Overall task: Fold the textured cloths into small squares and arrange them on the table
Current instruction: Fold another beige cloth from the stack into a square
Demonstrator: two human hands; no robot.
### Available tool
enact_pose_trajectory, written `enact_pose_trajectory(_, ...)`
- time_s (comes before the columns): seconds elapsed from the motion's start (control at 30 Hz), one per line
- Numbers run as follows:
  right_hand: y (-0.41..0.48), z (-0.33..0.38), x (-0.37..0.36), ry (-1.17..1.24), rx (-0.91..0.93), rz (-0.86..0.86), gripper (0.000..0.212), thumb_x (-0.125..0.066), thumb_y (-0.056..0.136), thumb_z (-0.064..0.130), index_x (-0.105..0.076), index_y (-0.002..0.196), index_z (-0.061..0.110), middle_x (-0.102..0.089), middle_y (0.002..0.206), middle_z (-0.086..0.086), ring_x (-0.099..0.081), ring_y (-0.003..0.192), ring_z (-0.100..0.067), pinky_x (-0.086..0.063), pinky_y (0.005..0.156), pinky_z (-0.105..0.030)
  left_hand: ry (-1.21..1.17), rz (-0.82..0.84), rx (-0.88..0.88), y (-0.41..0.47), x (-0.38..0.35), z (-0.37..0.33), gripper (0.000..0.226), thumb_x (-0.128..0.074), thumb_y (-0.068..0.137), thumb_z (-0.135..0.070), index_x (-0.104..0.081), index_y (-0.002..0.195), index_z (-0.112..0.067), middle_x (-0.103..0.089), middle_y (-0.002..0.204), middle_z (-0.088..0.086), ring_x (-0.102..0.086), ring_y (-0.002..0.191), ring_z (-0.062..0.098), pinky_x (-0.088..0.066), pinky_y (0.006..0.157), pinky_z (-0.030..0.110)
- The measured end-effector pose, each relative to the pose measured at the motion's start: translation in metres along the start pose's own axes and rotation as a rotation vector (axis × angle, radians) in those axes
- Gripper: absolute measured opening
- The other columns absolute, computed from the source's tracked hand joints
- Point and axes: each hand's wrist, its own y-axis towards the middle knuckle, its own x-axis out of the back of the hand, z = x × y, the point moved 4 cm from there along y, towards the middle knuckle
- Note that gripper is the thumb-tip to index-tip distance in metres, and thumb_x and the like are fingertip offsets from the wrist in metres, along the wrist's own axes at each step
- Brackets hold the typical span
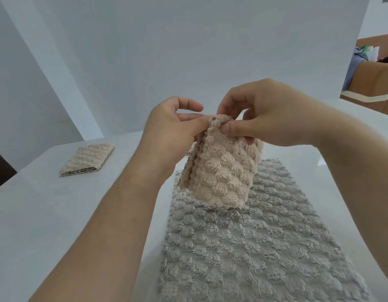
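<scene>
— What are the hands doing?
— The left hand and right hand each pinch the top edge of a folded beige textured cloth between thumb and curled fingers, and it hangs in the air.
— And under it?
— A grey textured cloth lies spread flat on the white worktop. The beige one's lower edge is just above it or touching; I cannot tell.
— Anything else?
— A second folded beige cloth lies far left on the worktop.

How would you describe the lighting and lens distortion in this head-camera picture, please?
Head view: soft, even light, a faint shadow under the beige cloth on the grey cloth; wide-angle stretch enlarges the forearms toward the lower corners; cloth texture is sharp.
</scene>
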Motion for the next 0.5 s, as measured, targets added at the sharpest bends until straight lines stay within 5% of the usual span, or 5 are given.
enact_pose_trajectory(0.3,0.0031,-0.0046,-0.0012,-0.071,-0.056,-0.012,0.039,-0.076,0.088,0.034,-0.062,0.124,0.040,-0.074,0.088,0.018,-0.069,0.057,-0.006,-0.051,0.060,-0.023,-0.031,0.006,-0.027,-0.0027,-0.0040,-0.0045,0.019,-0.074,0.087,-0.009,-0.064,0.101,-0.017,-0.079,0.086,0.005,-0.075,0.084,0.026,-0.059,0.087,0.049)
enact_pose_trajectory(0.5,0.0025,-0.0058,0.0043,-0.134,-0.076,-0.073,0.013,-0.074,0.088,0.031,-0.073,0.100,0.036,-0.074,0.083,0.018,-0.062,0.055,0.004,-0.051,0.059,-0.021,-0.119,-0.027,-0.059,-0.0024,-0.0072,-0.0042,0.023,-0.072,0.086,0.002,-0.060,0.097,-0.013,-0.076,0.093,0.005,-0.075,0.087,0.024,-0.060,0.076,0.035)
